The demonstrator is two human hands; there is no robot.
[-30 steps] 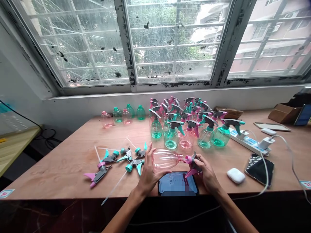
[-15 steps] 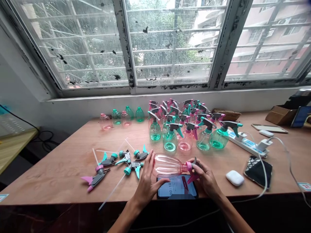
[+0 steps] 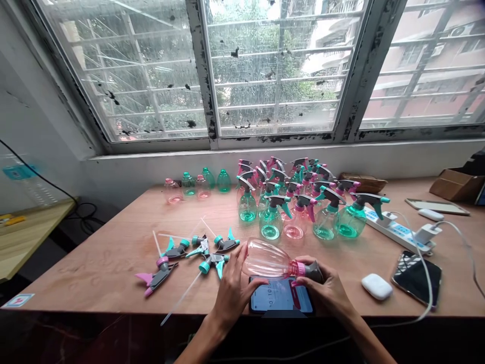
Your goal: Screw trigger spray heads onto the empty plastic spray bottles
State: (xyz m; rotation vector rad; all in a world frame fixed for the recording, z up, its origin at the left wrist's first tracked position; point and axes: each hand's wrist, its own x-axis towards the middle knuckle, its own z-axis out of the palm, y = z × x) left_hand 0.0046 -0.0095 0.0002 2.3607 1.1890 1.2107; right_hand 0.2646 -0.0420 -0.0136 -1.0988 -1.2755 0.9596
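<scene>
A clear pink spray bottle (image 3: 270, 261) lies sideways in both my hands, just above a phone (image 3: 281, 302) with a lit screen. My left hand (image 3: 235, 289) wraps around the bottle's body. My right hand (image 3: 325, 292) grips the pink and grey trigger head (image 3: 307, 271) at the bottle's neck. Several loose trigger heads with dip tubes (image 3: 197, 253) lie on the wooden table (image 3: 98, 263) to the left of my hands.
Several finished pink and green spray bottles (image 3: 299, 202) stand behind my hands. Several headless bottles (image 3: 197, 185) stand by the wall. At right lie a power strip (image 3: 397, 227), a white case (image 3: 376, 286), a dark phone (image 3: 417, 270) and a cardboard box (image 3: 456, 185).
The bottle sank lower toward the phone. My right hand turned on the trigger head, whose pink lever is now hidden under my fingers. The camera shifted slightly.
</scene>
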